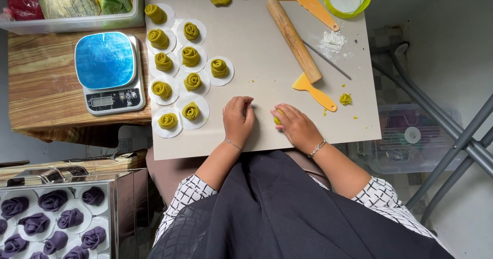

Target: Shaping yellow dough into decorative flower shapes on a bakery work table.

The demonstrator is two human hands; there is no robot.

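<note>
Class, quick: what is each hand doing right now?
Left hand: curled on the board, contents hidden.
Right hand: closed over a green dough piece.

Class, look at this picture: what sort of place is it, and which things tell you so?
Probably a home kitchen or small baking workspace. A rolling pin lies on the work board, green dough roses sit on paper rounds beside a kitchen scale, and both hands shape dough.

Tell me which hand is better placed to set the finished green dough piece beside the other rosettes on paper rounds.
Left, probably. The left hand lies nearest the green rosettes on paper rounds. The right hand covers the green dough piece and sits farther away, below the yellow scraper.
</note>
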